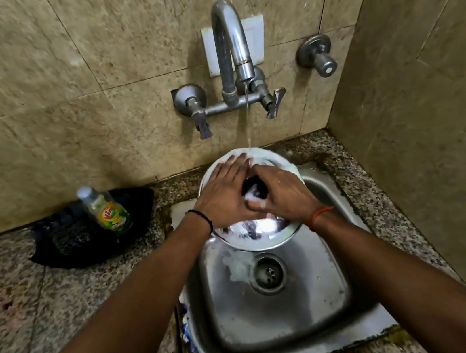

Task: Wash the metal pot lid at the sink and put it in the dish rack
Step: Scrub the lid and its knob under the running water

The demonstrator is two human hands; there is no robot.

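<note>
The round metal pot lid (260,234) is held over the back of the steel sink (301,317), its far half white with foam under a thin stream from the tap (231,40). My left hand (223,191) lies flat on the lid's left side with the fingers stretched toward the water. My right hand (282,190) is curled around the lid's black knob (253,190), which is soapy. No dish rack is in view.
A dish-soap bottle (106,208) stands on a black cloth or bag (83,238) on the speckled stone counter at the left. Tiled walls close the back and right. The drain (268,273) lies below the lid, with foam beside it.
</note>
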